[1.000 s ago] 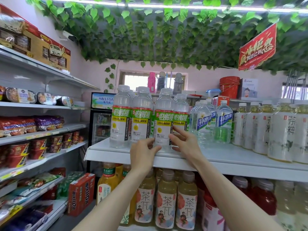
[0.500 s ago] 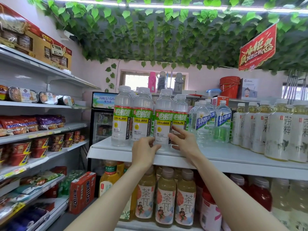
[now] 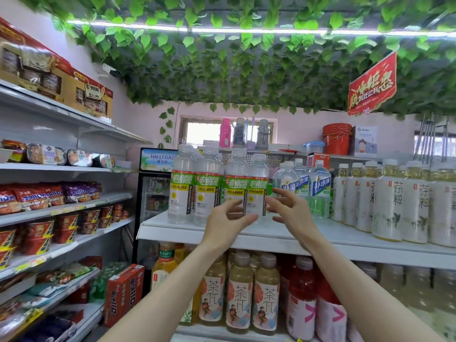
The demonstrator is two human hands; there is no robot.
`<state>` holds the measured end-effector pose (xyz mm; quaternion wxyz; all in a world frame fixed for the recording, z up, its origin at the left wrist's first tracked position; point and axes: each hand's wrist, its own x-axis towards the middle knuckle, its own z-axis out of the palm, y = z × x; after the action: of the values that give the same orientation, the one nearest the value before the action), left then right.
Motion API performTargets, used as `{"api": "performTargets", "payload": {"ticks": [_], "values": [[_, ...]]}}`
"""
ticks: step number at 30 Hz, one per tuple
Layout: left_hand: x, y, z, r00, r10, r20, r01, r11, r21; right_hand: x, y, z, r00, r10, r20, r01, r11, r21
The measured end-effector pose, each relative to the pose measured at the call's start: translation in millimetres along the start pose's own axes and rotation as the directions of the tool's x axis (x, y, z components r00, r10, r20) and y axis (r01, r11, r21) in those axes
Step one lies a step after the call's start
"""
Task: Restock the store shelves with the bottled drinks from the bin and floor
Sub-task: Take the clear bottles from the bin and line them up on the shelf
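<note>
At the far left, shelving is stocked with boxed cereal gift sets [image 3: 93, 95] on top and red noodle cups [image 3: 39, 230] lower down, their contents sealed from view. A glass-doored cooler [image 3: 158, 191] is seen next, with packaged goods dimly visible inside. Beside it, the white drinks shelf [image 3: 345, 235] is loaded at its left end with four tall green-labelled bottles [image 3: 183, 188], upright, white-capped and filled with clear liquid, set side by side at the front edge. The left hand [image 3: 225, 224] is raised in front of the third and fourth of these; its grip is slack, the fingers spread and loosely curved, and nothing is held. Whether its fingertips touch a bottle cannot be told. On the tier below, yellow tea bottles [image 3: 240, 292] with a cloudy pale-yellow fill are lined up. The right hand [image 3: 294, 213] is held just right of the fourth bottle, its grip wide open with fingers splayed and nothing held. Further right, blue-labelled bottles [image 3: 319, 186] of clear water are grouped, with red drink bottles [image 3: 301, 299] beneath them. At the far right, white-sleeved tea bottles [image 3: 387, 203] are ranked, yellowish liquid showing at their necks.
</note>
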<state>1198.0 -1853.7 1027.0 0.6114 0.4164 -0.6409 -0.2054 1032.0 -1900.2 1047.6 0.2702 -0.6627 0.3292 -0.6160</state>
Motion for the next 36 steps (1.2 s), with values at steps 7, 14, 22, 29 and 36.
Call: {"api": "performTargets", "payload": {"ticks": [7, 14, 22, 29, 36], "values": [[-27, 42, 47, 1.0, 0.008, 0.01, -0.008, 0.998, -0.055, -22, -15, -66, 1.0, -0.016, -0.005, 0.016, 0.998, 0.065], [-86, 69, 153, 0.998, -0.033, -0.058, 0.023, 0.987, -0.161, -69, -1, -186, 0.999, 0.008, 0.05, -0.013, 0.996, 0.092], [-168, 66, 285, 0.983, -0.153, -0.105, 0.137, 0.979, -0.148, -132, 57, -316, 0.981, 0.12, 0.154, -0.123, 0.992, 0.007], [-226, 9, 355, 0.936, -0.349, -0.037, 0.34, 0.928, -0.155, -195, 139, -360, 0.939, 0.259, 0.224, -0.253, 0.966, -0.059], [-296, -106, 399, 0.823, -0.568, -0.015, 0.559, 0.815, -0.151, -271, 264, -365, 0.838, 0.478, 0.263, -0.473, 0.877, -0.088]]}}
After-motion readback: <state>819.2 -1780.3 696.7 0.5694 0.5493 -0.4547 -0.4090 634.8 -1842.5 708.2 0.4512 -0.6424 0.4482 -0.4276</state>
